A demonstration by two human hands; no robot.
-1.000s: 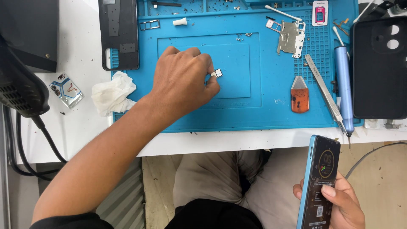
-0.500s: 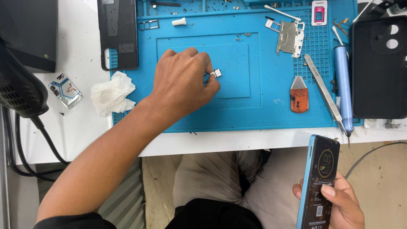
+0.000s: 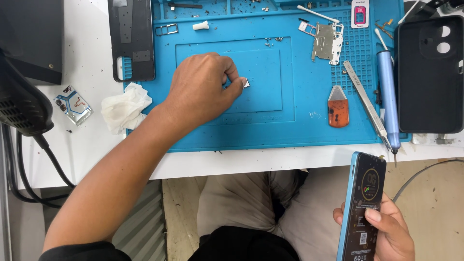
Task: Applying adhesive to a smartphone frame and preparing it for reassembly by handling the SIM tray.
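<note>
The left hand (image 3: 205, 89) reaches in from the lower left of the frame, forearm stretched diagonally across the white table (image 3: 87, 150) onto the blue work mat (image 3: 290, 125); the back of the hand faces up, knuckles bent, and thumb and forefinger are pinched narrowly on a small silvery part (image 3: 246, 83) that sits near the centre of the mat, inside its raised rectangular outline. The right hand (image 3: 386, 227) hangs low at the lower right of the frame, below the table edge and over the lap; its fingers wrap around a blue-edged phone (image 3: 362, 205), held nearly upright with its dark back toward the camera. Right of centre on the mat lie an orange pry tool (image 3: 338, 107), a pair of tweezers (image 3: 365, 102) and a blue screwdriver (image 3: 388, 94); a crumpled white tissue (image 3: 124, 106) rests at the mat's left edge.
</note>
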